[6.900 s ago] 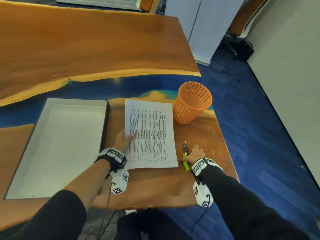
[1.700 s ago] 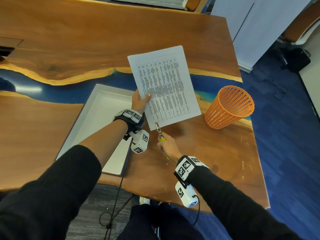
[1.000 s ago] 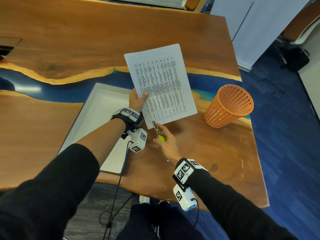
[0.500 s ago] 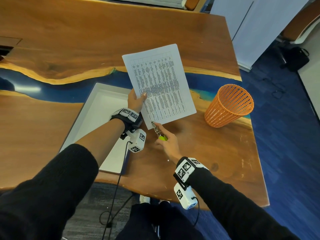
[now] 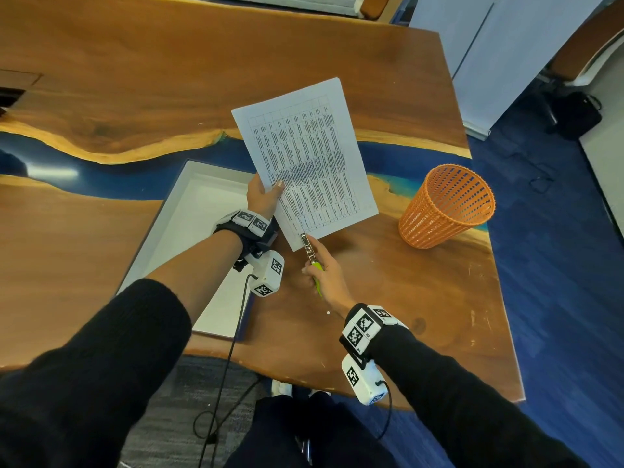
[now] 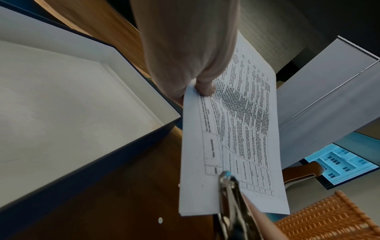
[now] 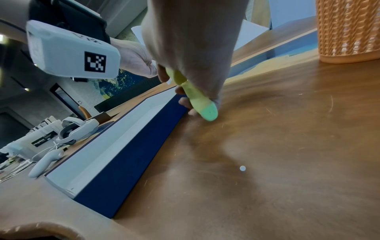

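Setting: wooden bench [image 5: 405, 298] with a blue resin band running across it, blue carpet beyond its edge.
Work in hand: punching a hole near the lower left corner of the printed sheets [image 5: 304, 157].
Sheets: held up off the bench, tilted, above the near corner of the white tray [image 5: 189, 238]; their bottom edge looks several pages thick in the left wrist view.
Left hand [image 5: 261, 195]: pinches the left edge of the sheets, thumb on the printed face and the other fingers behind.
Right hand [image 5: 326, 276]: fingers curled round the green handles [image 7: 197, 97] of the hole punch [image 5: 308, 246].
Punch: its metal head sits over the bottom margin, touching the paper; whether the handles are squeezed fully home cannot be told.
Nearby: orange basket [image 5: 445, 207] upright, well apart to the right; one small paper dot [image 5: 328, 312] lies on the bench just below the right hand.
Risk, misplaced hole: the sheets hang from one pinch only, so they could swing as the punch bites and put the hole too close to the edge, or into the table of text.
Risk, pages out of line: a loose pinch may let them fan, so the holes would not match.
Risk, tearing: pulling the punch away before it opens could rip the corner.
Risk, litter: dots fall on the bench, not in the basket.
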Demonstrator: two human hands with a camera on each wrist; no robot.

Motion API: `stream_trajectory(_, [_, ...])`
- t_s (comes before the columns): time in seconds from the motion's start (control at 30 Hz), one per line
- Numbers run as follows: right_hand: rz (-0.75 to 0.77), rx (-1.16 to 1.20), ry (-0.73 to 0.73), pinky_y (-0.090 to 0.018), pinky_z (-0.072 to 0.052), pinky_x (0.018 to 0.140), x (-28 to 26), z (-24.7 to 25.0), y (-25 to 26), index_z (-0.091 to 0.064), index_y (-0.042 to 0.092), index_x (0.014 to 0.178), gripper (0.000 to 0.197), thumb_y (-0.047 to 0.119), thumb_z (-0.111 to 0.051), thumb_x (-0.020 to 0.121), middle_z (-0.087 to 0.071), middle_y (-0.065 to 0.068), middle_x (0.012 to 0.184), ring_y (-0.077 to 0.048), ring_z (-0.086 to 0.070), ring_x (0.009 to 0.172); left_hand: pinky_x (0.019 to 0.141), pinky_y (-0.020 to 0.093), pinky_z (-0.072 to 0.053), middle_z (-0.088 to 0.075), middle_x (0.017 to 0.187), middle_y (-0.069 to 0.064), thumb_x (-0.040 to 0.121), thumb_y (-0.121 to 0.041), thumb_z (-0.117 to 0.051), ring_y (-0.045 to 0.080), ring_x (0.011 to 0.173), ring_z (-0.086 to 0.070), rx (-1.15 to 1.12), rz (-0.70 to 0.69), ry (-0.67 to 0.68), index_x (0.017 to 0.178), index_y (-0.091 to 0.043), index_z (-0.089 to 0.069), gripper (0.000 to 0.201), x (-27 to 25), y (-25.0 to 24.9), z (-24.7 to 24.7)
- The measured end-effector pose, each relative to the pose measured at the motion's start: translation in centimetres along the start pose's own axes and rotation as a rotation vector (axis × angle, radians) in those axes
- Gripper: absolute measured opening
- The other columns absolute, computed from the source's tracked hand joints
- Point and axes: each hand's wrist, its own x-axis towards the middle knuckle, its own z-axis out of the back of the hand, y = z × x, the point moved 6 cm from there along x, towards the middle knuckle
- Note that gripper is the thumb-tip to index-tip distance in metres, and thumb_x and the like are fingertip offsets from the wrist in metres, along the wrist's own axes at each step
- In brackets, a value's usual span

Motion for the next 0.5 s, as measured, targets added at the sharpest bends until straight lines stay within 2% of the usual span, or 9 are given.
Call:
stream_trajectory(0.1, [0.018, -0.012, 0.006, -0.018, -0.037, 0.050, -0.2, -0.1, 0.3, -0.046, 0.040, 0.131, 0.068, -0.004, -0.050, 0.079, -0.050, 0.008, 0.068, -0.012, -0.041, 0.056, 0.100, 0.058, -0.044, -0.054, 0.133, 0.022, 0.090, -0.001, -0.058, 0.036, 0.122, -0.054, 0.016, 0.007, -0.011, 0.131, 0.002, -0.047, 0.043, -0.2, -0.1, 0.2])
stream_trajectory(0.17, [0.032, -0.005, -0.005, -0.024, -0.037, 0.053, -0.3, -0.1, 0.4, -0.047, 0.035, 0.125, 0.062, -0.005, -0.050, 0.079, -0.051, 0.005, 0.069, -0.014, -0.040, 0.057, 0.100, 0.056, -0.044, -0.054, 0.133, 0.021, 0.090, -0.001, -0.058, 0.035, 0.122, -0.054, 0.023, 0.006, -0.018, 0.131, 0.001, -0.047, 0.043, -0.3, -0.4, 0.4])
stream_trajectory(0.23, [0.018, 0.015, -0.026, -0.029, -0.036, 0.051, -0.3, 0.1, 0.4, -0.044, 0.033, 0.119, 0.053, -0.003, -0.050, 0.080, -0.051, -0.002, 0.071, -0.018, -0.041, 0.057, 0.101, 0.054, -0.045, -0.054, 0.134, 0.022, 0.091, 0.001, -0.057, 0.036, 0.122, -0.053, 0.028, 0.012, -0.029, 0.132, 0.001, -0.046, 0.042, -0.3, -0.7, 0.6])
stream_trajectory(0.5, [-0.064, 0.002, -0.057, -0.027, -0.038, 0.045, -0.5, 1.1, -0.3, -0.036, 0.030, 0.114, 0.047, 0.002, -0.055, 0.081, -0.055, -0.011, 0.077, -0.021, -0.046, 0.049, 0.098, 0.048, -0.048, -0.053, 0.134, 0.022, 0.091, 0.003, -0.055, 0.035, 0.121, -0.054, 0.027, 0.025, 0.031, 0.133, 0.003, -0.045, 0.043, -0.5, -1.4, 0.5])
